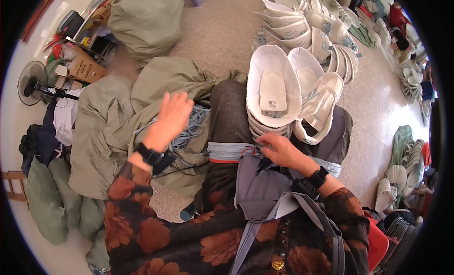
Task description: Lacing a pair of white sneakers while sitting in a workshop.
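Left hand (174, 115): grip wide, fingers spread, holding nothing, just above the pale blue straps (191, 128) on the green sack (156, 85). Right hand (279, 149): grip narrow, pinching a blue strap end (231, 151). Stacked white shoe uppers (272, 93) sit just beyond that grip on the lap.

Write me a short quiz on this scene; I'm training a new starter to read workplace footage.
1. True or false: the left hand reaches into the bundle of pale blue cords.
2. What sits on the person's lap: A) a stack of white moulded shoe uppers, B) a metal bucket, C) folded newspapers?
3. What stands at the far left?

Key: 1 true. 2 A. 3 a small black electric fan.
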Tool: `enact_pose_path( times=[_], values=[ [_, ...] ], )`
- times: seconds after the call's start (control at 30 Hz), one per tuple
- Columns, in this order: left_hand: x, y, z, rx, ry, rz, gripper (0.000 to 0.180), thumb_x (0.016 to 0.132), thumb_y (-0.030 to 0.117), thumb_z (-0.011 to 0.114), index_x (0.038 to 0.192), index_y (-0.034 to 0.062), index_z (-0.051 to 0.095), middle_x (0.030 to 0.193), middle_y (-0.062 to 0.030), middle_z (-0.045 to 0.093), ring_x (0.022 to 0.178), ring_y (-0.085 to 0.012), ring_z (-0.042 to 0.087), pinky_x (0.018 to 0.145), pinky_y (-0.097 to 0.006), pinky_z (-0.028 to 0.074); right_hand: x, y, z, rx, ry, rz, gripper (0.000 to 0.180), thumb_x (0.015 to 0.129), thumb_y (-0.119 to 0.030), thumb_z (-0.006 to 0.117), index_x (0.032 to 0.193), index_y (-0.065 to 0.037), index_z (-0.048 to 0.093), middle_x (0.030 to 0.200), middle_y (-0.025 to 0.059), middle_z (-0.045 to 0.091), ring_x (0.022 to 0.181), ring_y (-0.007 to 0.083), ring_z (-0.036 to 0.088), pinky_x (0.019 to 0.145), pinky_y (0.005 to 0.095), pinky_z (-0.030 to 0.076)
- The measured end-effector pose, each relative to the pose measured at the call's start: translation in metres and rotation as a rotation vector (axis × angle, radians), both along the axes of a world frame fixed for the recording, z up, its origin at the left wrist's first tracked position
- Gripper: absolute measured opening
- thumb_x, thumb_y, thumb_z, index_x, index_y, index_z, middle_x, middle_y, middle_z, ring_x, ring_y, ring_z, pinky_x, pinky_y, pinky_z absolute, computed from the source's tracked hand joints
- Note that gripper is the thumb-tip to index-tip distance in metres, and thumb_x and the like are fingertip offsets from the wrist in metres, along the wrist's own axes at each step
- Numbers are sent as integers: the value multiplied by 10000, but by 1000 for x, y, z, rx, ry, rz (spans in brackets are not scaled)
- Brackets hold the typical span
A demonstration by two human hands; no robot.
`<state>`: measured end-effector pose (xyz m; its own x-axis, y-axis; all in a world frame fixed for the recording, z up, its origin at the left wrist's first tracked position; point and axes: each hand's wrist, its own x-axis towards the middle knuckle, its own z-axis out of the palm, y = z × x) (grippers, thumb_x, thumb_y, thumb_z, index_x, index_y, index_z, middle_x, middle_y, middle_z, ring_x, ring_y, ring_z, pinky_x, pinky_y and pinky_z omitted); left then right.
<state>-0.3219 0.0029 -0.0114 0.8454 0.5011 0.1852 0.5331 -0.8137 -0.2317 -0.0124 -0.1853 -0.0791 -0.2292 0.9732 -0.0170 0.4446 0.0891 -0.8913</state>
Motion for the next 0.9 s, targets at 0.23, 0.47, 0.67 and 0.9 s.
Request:
enact_pose_path(
  times=[0.23, 0.47, 0.67, 0.9],
  values=[
    [48, -94, -37, -575, -312, -66, 136, 782, 69, 727, 845, 62, 606, 856, -89, 541, 846, -300, 591, 739, -414, 479, -7, 2, 16, -176, 49, 49, 225, 870, -66, 621, 1075, 19, 656, 935, 189, 681, 859, 340, 669, 777, 405, 531],
    [63, -92, -17, -722, -386, -155, 99, 849, 0, 666, 888, 44, 587, 817, -63, 575, 786, -230, 593, 694, -323, 434, -3, -1, 20, 25, 165, -134, 247, 871, -44, 614, 1109, 17, 645, 1007, 192, 689, 941, 362, 682, 823, 409, 544],
    [99, -96, 95, -1760, -610, 113, 44, 997, 81, 589, 989, 40, 575, 855, -1, 629, 703, -34, 571, 605, -211, 462, -10, 7, 70, -205, 275, 232, 324, 896, -129, 652, 1196, -7, 630, 954, 120, 696, 925, 208, 675, 815, 357, 541],
    [109, -103, 3, -781, -264, -148, 150, 864, 110, 711, 946, 16, 626, 873, -141, 620, 764, -339, 629, 661, -415, 506, 26, -34, 37, -56, 310, -209, 184, 925, -56, 633, 1094, 11, 660, 844, 70, 675, 780, 112, 619, 720, 278, 517]
  ],
)
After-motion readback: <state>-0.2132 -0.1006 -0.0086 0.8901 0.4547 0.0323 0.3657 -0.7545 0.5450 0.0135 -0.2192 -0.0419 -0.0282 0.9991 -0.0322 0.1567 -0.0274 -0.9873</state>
